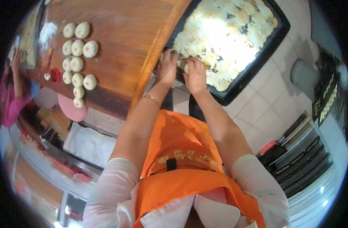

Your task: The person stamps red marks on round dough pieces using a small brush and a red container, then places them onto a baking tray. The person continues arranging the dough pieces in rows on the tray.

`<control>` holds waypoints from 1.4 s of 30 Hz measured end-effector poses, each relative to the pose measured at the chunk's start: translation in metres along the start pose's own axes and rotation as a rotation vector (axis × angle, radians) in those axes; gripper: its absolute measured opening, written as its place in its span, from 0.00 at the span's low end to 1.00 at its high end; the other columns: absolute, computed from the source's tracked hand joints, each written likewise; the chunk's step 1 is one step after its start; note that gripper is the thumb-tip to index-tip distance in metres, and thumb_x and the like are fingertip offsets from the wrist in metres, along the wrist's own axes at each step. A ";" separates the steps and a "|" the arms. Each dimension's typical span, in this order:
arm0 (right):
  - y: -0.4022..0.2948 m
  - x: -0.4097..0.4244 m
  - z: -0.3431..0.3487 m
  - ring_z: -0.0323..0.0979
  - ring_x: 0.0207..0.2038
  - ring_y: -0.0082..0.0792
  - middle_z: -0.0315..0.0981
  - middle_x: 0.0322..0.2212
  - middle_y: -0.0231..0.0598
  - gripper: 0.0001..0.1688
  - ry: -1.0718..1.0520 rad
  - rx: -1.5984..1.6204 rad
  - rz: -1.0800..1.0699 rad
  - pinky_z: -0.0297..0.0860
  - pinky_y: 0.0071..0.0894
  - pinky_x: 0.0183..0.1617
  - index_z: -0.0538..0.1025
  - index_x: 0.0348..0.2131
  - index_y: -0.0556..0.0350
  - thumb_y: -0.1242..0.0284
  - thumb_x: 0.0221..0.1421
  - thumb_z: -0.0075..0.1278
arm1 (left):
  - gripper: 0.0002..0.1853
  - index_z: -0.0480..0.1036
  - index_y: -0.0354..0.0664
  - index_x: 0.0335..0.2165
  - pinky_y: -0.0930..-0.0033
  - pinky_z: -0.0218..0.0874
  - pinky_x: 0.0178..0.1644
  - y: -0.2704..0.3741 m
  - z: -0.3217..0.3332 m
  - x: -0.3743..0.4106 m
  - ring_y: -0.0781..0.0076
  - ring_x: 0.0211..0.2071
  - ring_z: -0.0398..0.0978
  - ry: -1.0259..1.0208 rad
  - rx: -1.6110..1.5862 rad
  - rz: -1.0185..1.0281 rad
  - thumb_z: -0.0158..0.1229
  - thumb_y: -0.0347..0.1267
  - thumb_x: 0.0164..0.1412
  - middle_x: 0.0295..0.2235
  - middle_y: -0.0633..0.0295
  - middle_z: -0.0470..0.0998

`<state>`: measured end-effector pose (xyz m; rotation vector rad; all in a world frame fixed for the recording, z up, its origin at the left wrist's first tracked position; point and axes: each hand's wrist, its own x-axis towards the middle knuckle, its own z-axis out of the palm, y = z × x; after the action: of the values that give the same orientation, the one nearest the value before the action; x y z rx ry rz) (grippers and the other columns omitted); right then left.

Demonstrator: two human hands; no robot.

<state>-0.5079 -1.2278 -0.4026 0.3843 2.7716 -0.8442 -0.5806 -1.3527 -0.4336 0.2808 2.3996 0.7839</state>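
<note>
My right hand [196, 74] is over the near left corner of a black baking tray [283, 25]. Its fingers curl around a small pale dough bun [186, 68], which shows only in part. Beside it, my left hand [166, 68] reaches to the same corner, fingers pointing away from me and hiding what lies beneath them. Across the tray spreads a whitish, crusty layer with browned and blackened patches [228, 37], partly washed out by glare.
Several round dough buns with red stamps [77, 48] stand on the wooden table [119, 42]. Near them are a red dish [55, 75] and white flour [48, 33]. A person in a pink top [15, 105] works at far left. Racked trays [302, 159] stand at right.
</note>
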 end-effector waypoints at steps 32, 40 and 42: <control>-0.239 0.061 -0.057 0.68 0.50 0.45 0.68 0.43 0.44 0.26 0.045 0.601 -0.178 0.67 0.41 0.53 0.71 0.49 0.54 0.78 0.50 0.60 | 0.21 0.70 0.38 0.51 0.59 0.67 0.49 -0.077 -0.317 -0.018 0.51 0.46 0.76 0.385 0.261 0.364 0.62 0.26 0.59 0.44 0.47 0.78; -0.030 -0.072 -0.082 0.72 0.47 0.33 0.73 0.45 0.40 0.25 -0.120 0.982 0.497 0.70 0.32 0.50 0.65 0.57 0.50 0.69 0.64 0.53 | 0.15 0.69 0.41 0.50 0.74 0.70 0.46 0.053 -0.223 -0.065 0.68 0.44 0.77 0.052 -1.179 0.067 0.55 0.25 0.65 0.50 0.56 0.76; 0.014 -0.097 -0.077 0.71 0.48 0.38 0.69 0.49 0.44 0.24 -0.062 0.716 0.524 0.70 0.36 0.51 0.65 0.57 0.51 0.70 0.64 0.53 | 0.16 0.69 0.41 0.50 0.72 0.70 0.46 0.072 -0.165 -0.071 0.66 0.44 0.77 -0.110 -1.012 0.093 0.56 0.25 0.64 0.50 0.55 0.76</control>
<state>-0.4225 -1.1905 -0.3197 1.1066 2.0495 -1.6098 -0.6211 -1.3983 -0.2495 0.0106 1.6212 1.8229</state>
